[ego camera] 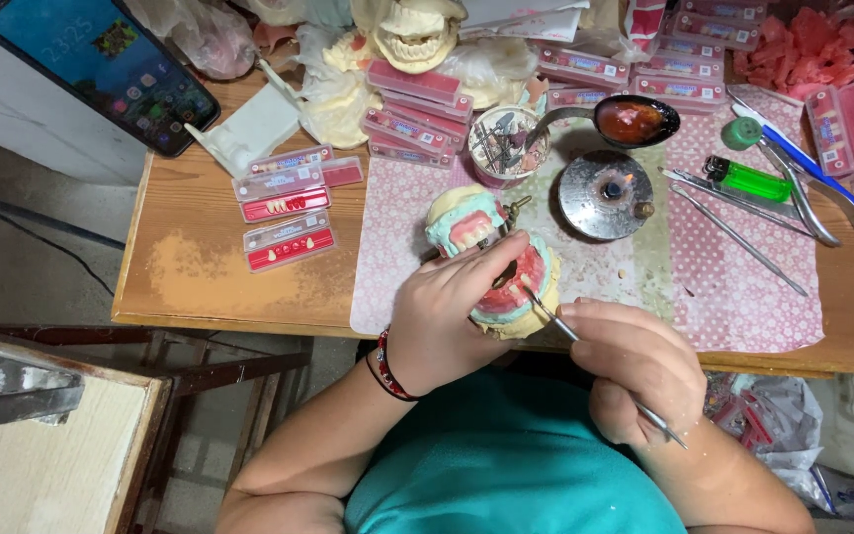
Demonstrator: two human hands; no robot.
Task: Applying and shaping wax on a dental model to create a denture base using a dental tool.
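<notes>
A person in a teal shirt works at the near edge of a wooden bench. The left hand is wrapped around a dental model of pink wax and pale plaster, which sits on a pink dotted mat at the bench's front edge. The right hand is pinched shut on a thin metal instrument, whose tip touches the model's pink wax.

Just beyond the model stands a round metal burner with a small flame, and a spoon of red wax lies behind it. A green lighter and long steel tools lie on the mat's right side.

Flat rectangular cards of artificial teeth, clear-lidded with red backing, lie toward the bench's left edge. More pink and red flat boxes are stacked along the back edge, some bearing white labels. A dark smartphone rests past the back left corner.
</notes>
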